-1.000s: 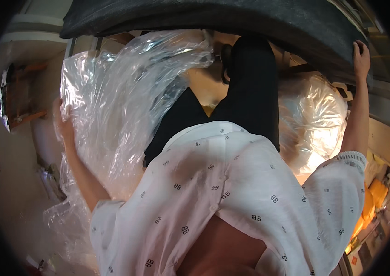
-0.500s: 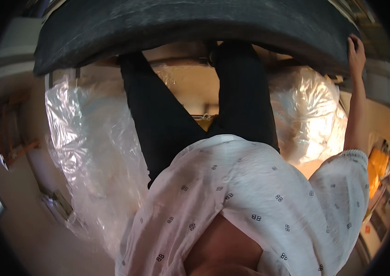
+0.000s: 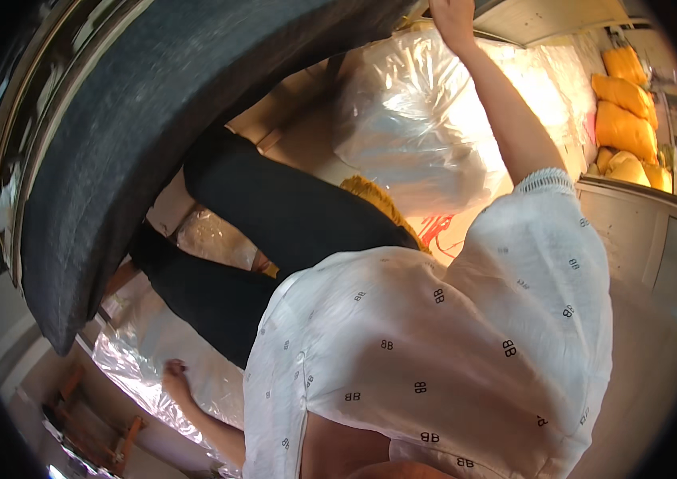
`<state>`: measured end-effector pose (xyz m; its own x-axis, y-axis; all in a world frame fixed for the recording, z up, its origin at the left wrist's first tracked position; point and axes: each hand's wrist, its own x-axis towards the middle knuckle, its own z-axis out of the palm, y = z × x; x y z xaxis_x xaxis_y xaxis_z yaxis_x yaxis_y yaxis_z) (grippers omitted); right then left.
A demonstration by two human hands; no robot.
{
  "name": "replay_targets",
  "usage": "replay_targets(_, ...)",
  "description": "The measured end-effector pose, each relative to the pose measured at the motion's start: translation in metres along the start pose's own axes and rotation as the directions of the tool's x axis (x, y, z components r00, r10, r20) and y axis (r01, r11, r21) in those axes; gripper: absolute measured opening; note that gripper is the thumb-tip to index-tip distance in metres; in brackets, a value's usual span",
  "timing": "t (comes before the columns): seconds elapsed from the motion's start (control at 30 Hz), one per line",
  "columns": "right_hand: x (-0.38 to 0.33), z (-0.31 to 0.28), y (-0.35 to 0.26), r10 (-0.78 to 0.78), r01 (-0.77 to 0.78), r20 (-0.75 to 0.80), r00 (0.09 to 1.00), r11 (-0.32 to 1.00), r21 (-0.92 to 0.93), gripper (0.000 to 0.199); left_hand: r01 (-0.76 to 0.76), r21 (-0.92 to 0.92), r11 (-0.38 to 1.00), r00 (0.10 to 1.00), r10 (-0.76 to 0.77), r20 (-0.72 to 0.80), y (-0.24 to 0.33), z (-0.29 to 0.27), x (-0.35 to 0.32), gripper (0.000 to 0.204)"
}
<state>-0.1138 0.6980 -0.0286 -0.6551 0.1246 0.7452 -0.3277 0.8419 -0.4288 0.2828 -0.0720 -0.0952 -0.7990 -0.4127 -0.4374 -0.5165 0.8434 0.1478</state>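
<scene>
A dark grey fabric cover [image 3: 139,104] bends over a long padded surface in front of me. My right hand [image 3: 453,17] is at the top edge of the view, beside the far right end of this cover; its fingers are mostly cut off. My left hand [image 3: 175,379] is low on the left, over crinkled clear plastic sheeting [image 3: 143,339]. Its fingers are curled, and a small dark spot shows at them; I cannot make out what, if anything, they hold. More clear plastic [image 3: 410,120] lies bunched below my right forearm.
Several yellow-orange bundles [image 3: 626,132] are stacked at the far right. A yellow fringed cloth [image 3: 374,195] shows beside my leg. Red strands [image 3: 436,227] lie close to it. A brown wooden frame [image 3: 107,431] stands at the lower left, and metal rails [image 3: 3,160] run beyond the cover.
My view has turned to the right, so the cover now slants across the left. My left hand has come into view; the yellow-orange bundles show more fully.
</scene>
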Motion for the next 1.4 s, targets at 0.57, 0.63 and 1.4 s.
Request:
replay_targets(0.57,-0.214,0.056,0.102,0.961,-0.671,0.171,0.219,0.276,-0.688,0.058,-0.650,-0.049,0.758,0.603,0.476,-0.640,0.372,-0.142,0.128,0.023)
replay_targets(0.63,-0.243,0.052,0.120,0.943,-0.646,0.188,0.275,0.326,-0.690,0.037,-0.637,-0.007,0.771,0.566,0.461,-0.683,0.383,-0.142,0.137,0.026)
replay_targets(1.4,-0.083,-0.012,-0.073,0.622,-0.417,0.693,0.365,-0.556,0.719,0.029,-0.778,-0.035,0.627,0.441,0.506,-0.741,0.424,-0.119,0.109,0.020)
